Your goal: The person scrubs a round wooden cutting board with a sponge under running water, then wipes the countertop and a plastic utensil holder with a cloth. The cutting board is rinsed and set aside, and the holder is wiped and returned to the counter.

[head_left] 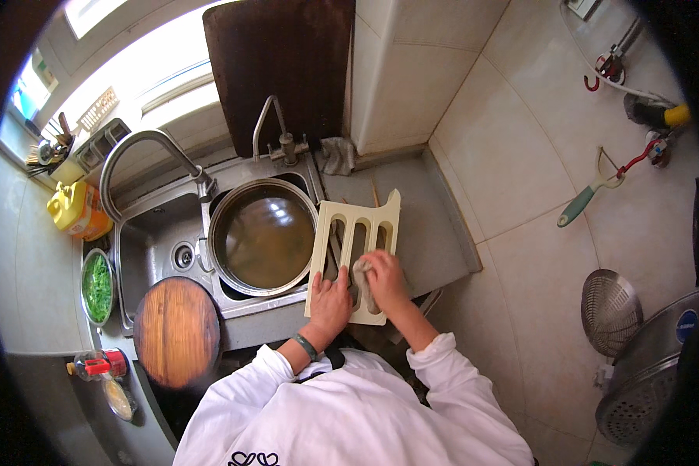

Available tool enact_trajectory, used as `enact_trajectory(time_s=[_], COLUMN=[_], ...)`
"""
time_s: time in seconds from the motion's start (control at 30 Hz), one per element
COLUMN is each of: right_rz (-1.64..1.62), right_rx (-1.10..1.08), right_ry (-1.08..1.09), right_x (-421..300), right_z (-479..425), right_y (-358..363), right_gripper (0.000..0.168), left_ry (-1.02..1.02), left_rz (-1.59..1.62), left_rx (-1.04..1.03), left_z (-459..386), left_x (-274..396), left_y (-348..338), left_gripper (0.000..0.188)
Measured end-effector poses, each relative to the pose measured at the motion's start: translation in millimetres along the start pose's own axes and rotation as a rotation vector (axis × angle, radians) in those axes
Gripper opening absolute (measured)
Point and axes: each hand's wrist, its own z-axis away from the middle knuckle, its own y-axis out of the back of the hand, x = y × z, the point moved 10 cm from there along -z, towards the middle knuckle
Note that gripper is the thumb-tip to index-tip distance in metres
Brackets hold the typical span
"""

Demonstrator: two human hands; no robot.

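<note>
A cream plastic rack (352, 211) with several long slots lies tilted before me, over the joint between the sink edge and the grey counter. My left hand (331, 303) grips its near left part, fingers spread over the frame. In my right hand (389, 282) is a bunched, damp-looking grey-beige cloth (363, 282), pressed against the rack's slotted middle. That hand is slightly blurred. Just left of the rack, a large round metal pot (214, 256) of cloudy brownish water sits in the right sink basin.
Left lie a steel sink basin (151, 244), curved faucet (145, 135), yellow jug (73, 209), bowl of chopped greens (98, 288) and round wooden board (176, 332). A dark board (279, 64) leans behind. A grey rag (338, 156) rests by the wall; a peeler (585, 198) and strainer (610, 311) hang right.
</note>
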Motion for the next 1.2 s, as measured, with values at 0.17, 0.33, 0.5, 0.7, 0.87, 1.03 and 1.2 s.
enact_trajectory(time_s=[0.17,0.33,0.5,0.7,0.87,1.03,1.2], right_rz=[0.094,0.138,0.088,0.096,-0.552,-1.051,-0.736], right_rx=[0.317,0.185,0.225,0.150,0.262,0.433,0.519], right_ry=[0.020,-0.067,-0.130,-0.076,-0.439,-0.605,-0.417], right_x=[50.7,75.8,74.4,22.3,85.0,104.8,110.8], right_z=[-85.0,-106.7,-55.2,29.0,46.5,1.0,-60.2], right_y=[44.0,24.5,8.3,9.5,20.9,47.3,77.6], right_gripper=[0.026,0.026,0.031,0.030,0.028,0.029,0.028], left_ry=[-0.013,-0.022,0.007,0.015,-0.006,0.003,-0.018], left_rz=[-0.029,-0.018,-0.016,0.010,-0.028,-0.026,-0.041], left_rx=[0.025,0.037,0.039,0.000,-0.012,-0.060,-0.035], left_z=[-0.6,0.3,0.5,-1.1,0.4,-0.6,0.3], left_x=[2.1,4.9,2.7,3.8,6.0,3.8,2.6], left_y=[2.9,3.8,6.2,5.7,2.9,0.5,-0.8], left_gripper=[0.054,0.055,0.057,0.057,0.059,0.060,0.061])
